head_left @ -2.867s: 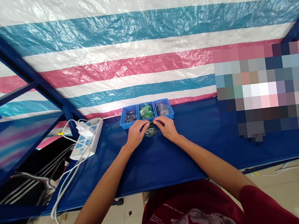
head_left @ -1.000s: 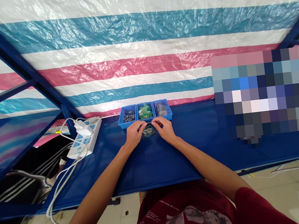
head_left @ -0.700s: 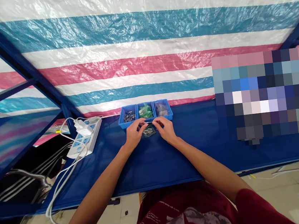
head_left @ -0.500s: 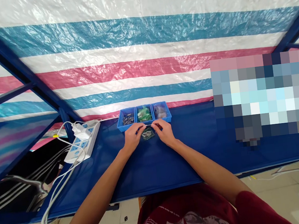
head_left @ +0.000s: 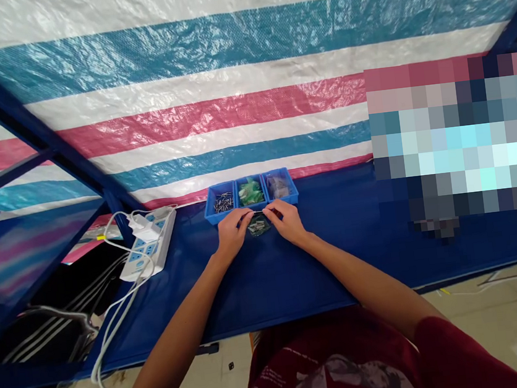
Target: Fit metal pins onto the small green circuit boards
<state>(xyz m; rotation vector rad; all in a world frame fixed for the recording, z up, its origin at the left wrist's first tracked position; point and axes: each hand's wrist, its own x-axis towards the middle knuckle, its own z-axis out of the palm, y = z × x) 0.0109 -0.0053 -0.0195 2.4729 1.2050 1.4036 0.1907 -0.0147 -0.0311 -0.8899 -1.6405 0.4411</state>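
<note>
Between my left hand (head_left: 234, 229) and my right hand (head_left: 286, 221) is a small thin metallic piece (head_left: 257, 212), pinched at each end by fingertips. Just below it, a clear bag with small metal parts (head_left: 258, 226) lies on the blue table (head_left: 269, 286). Behind my hands stand three joined blue bins: the left bin holds dark and silver screw-like pieces (head_left: 223, 203), the middle one green plastic bags (head_left: 251, 191), the right one clear bags (head_left: 279, 186).
A white power strip (head_left: 149, 244) with a plugged-in adapter and cables lies at the table's left. Blue frame bars rise on both sides, before a striped plastic sheet (head_left: 230, 107). The right rear is pixelated. A person's dark striped clothing shows at far left.
The camera view has tilted and shifted slightly. Both hands still hold the thin piece between them above the bag, with little other visible movement.
</note>
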